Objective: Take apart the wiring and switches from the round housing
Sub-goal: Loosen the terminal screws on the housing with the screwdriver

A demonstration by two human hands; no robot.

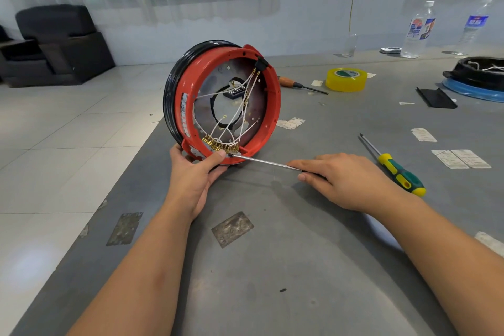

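One round housing (226, 98), red with a black outer band, stands on its edge near the left border of the grey surface (272, 267), its open side facing the camera. Inside it, several thin white wires (231, 120) cross from a black block at the upper rim down to a row of brass terminals (219, 144) at the lower rim; their exact number is too small to count. The left hand (195, 169) grips the bottom edge of the housing, fingers curled behind and thumb pressed on the rim just beside the terminals. The right hand (346, 180) holds one slim metal-shafted screwdriver (261, 161), fingers closed over its handle end and forefinger laid along the shaft; the tip reaches the terminal row.

Two more screwdrivers lie on the surface: a green-and-yellow one (395, 169) just right of the right hand, and a wooden-handled one (294, 83) behind the housing. Beside that sits one roll of yellow tape (345, 79). Two clear plastic bottles (417, 30) stand at the far right edge. One other black round unit on a blue base (480, 76) sits at the right border.
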